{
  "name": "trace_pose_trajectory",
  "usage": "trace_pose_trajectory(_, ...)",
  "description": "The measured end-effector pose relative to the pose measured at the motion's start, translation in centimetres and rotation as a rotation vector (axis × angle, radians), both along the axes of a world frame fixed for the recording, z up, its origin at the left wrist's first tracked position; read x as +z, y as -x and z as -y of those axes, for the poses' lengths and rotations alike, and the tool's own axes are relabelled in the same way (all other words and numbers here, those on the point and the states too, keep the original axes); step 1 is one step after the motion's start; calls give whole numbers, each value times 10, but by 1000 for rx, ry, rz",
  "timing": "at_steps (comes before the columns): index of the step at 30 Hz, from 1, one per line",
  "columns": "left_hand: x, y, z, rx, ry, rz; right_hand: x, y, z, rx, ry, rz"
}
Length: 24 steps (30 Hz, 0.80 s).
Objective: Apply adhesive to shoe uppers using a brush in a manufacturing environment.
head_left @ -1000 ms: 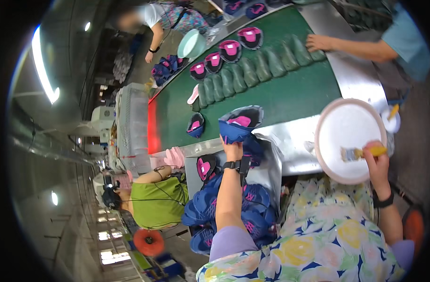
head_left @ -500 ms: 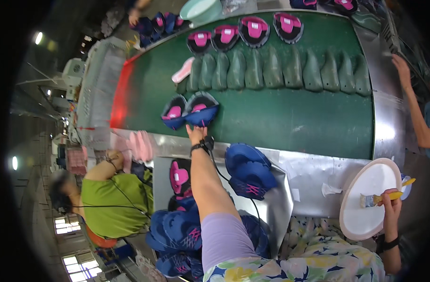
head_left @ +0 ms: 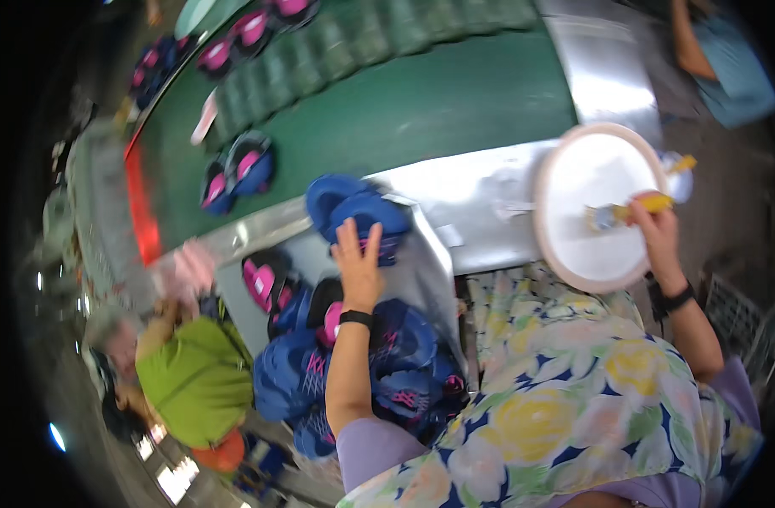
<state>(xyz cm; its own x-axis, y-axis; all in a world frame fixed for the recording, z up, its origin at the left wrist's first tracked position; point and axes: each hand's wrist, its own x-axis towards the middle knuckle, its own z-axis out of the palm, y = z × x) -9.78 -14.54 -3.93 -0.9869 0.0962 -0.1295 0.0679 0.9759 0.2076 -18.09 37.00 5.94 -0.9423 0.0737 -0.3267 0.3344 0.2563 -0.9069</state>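
My left grip (head_left: 359,275) spreads wide, closed on nothing, at the stacked blue shoe uppers (head_left: 366,209) by the metal edge of the green worktop (head_left: 455,97); whether it touches, I cannot tell. They look light, soft and pliable, best pinched at the collar rim. My right grip (head_left: 660,241) wraps a yellow-handled brush (head_left: 606,218) over a white dish (head_left: 543,203). Beyond, pink-lined uppers (head_left: 254,173) sit together.
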Motion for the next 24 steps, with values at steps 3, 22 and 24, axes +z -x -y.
trace_pose_trajectory(3,14,8,-5,-65,73,20,-15,-12,-1,7,-3,55)
trace_pose_trajectory(22,149,62,-87,118,-999,278,-10,-6,-29,440,-289,-419)
trace_pose_trajectory(24,144,73,-108,60,-1012,315,7,4,-39,345,-190,-507)
